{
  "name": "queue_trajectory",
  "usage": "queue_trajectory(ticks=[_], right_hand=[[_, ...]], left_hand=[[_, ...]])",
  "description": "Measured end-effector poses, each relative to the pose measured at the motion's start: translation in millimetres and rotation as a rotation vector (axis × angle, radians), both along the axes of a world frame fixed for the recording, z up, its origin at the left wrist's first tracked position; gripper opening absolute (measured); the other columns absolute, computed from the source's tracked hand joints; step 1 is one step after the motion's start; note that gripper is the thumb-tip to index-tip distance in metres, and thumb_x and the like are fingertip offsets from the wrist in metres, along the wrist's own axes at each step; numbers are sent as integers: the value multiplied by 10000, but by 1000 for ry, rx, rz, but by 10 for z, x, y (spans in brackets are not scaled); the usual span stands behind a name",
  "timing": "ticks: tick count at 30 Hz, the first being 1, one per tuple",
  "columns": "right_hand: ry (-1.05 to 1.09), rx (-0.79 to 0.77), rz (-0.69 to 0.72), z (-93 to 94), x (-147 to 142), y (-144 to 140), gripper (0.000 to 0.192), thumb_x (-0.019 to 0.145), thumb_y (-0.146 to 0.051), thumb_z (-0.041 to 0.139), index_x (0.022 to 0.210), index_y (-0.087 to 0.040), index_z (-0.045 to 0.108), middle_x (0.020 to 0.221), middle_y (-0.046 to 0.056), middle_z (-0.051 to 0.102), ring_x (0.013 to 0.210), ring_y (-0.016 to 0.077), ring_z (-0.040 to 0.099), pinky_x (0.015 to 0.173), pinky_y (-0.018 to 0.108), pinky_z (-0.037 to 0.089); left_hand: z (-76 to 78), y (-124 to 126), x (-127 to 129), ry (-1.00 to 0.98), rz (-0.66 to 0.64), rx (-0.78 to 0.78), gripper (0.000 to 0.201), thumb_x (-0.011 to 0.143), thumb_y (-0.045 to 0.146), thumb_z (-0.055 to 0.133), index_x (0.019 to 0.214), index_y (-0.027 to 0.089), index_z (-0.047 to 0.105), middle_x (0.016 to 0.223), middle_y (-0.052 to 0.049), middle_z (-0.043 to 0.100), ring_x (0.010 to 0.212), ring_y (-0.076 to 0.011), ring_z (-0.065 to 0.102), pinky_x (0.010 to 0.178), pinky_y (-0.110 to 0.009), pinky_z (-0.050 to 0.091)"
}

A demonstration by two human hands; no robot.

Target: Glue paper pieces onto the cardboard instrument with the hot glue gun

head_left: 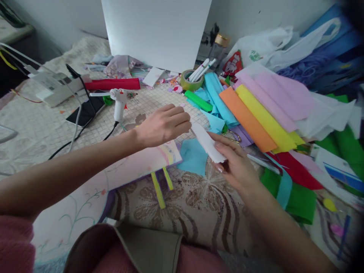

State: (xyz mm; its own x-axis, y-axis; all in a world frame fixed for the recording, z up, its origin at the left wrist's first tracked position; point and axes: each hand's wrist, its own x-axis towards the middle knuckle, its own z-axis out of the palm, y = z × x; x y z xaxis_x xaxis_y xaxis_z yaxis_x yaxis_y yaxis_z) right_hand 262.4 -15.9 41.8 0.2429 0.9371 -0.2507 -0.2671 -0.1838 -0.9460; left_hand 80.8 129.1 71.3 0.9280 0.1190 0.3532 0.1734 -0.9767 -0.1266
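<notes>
White power box (54, 89) at far left, well apart from left grip, cables running off it. Black phone (85, 112) next, left of left grip. Red roll (113, 84) beyond it, up and left of left grip. White glue gun (119, 104) just left of left grip, nozzle pointing left, away from the hand. Pale drawn sheet (139, 165) lies below left grip, left forearm crossing over it; two yellow strips (158, 191) stick out from its edge toward the person. Left grip (165, 123): palm down, fingers curled, fingertips hidden; cannot tell if it pinches anything. Blue piece (195, 155) flat on the surface, between and below the grips.

White folded strip (207, 142) is up off the surface, between the two grips. Long axis slants: far end points up-left, right by left grip's knuckles; near end points down-right, into right grip. Right grip (233, 161) pinches it near that end, thumb on top, other fingers behind. Gold-handled scissors (233, 136) just beyond right grip. Orange sheet (247, 119) and yellow sheet (267, 117) up and right of it, green material (300, 203) right of its wrist.
</notes>
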Motion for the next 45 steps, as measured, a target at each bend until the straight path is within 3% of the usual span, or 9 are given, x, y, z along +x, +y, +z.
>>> queue_trajectory(ticks=[3, 8, 13, 17, 21, 27, 36, 42, 45], right_hand=[[-21, -17, -16, -92, 37, 9, 316, 789, -310, 645, 1086, -209, 681, 741, 0, 621, 411, 36, 397, 330, 178, 273], [-211, -9, -2, -205, 112, 8, 392, 858, -359, 576, 1230, -236, 581, 710, -27, 542, 454, 65, 450, 382, 198, 348], [-575, 43, 134, -368, 173, 38, 421, 906, -374, 486, 1304, -239, 513, 804, 16, 572, 497, 111, 508, 466, 270, 435], [-917, 132, 119, -469, 184, 45, 429, 895, -343, 490, 1303, -212, 505, 1127, 120, 550, 696, 174, 562, 601, 340, 495], [-1152, 202, 7, -440, 190, 30, 471, 877, -283, 502, 1331, -170, 459, 1097, 138, 508, 707, 173, 527, 657, 365, 494], [-1117, 259, 28, -323, 147, -44, 425, 882, -219, 491, 1306, -225, 468, 1025, 78, 522, 541, 103, 434, 571, 311, 472], [-1046, 335, 98, -278, 41, -137, 362, 882, -157, 500, 1236, -229, 524, 1010, 55, 562, 553, 93, 445, 549, 268, 452], [-1013, 366, 130, -288, 3, -161, 336, 880, -139, 505, 1203, -219, 551, 1002, 56, 576, 583, 99, 475, 556, 262, 452], [-999, 368, 152, -287, -23, -177, 338, 881, -137, 501, 1205, -220, 550, 1001, 59, 579, 585, 103, 484, 547, 265, 451]], left_hand=[[-76, 61, -9, -40, 59, -112, 212, 949, 268, 431, 1031, 134, 573, 1051, -96, 629, 962, -201, 578, 831, -347, 436], [-110, 117, -137, -4, 120, -358, 199, 933, 275, 474, 901, 132, 608, 974, -85, 640, 928, -190, 575, 849, -348, 421], [-43, -116, -404, 193, -66, -594, 374, 803, 306, 662, 1137, 171, 559, 1125, -98, 573, 1060, -239, 504, 911, -391, 400], [-33, -404, -544, 284, -100, -616, 354, 800, 202, 648, 1142, 201, 555, 1122, -92, 547, 1033, -246, 482, 891, -409, 398], [-55, -559, -522, 334, -125, -568, 248, 826, 142, 593, 1070, 185, 580, 1073, -76, 565, 1025, -248, 480, 914, -423, 377], [-129, -552, -423, 401, -200, -518, 133, 903, 153, 474, 942, 195, 595, 1007, -67, 579, 982, -232, 492, 906, -406, 363], [-167, -508, -403, 437, -269, -521, 286, 971, 213, 347, 769, 180, 547, 919, -47, 602, 952, -214, 497, 925, -419, 309], [-192, -511, -446, 361, -210, -527, 324, 975, 154, 286, 1162, 179, 549, 925, -67, 613, 925, -199, 525, 919, -391, 334], [-214, -509, -465, 348, -215, -550, 314, 964, 147, 318, 1191, 169, 534, 964, -82, 619, 960, -208, 531, 930, -398, 335]])
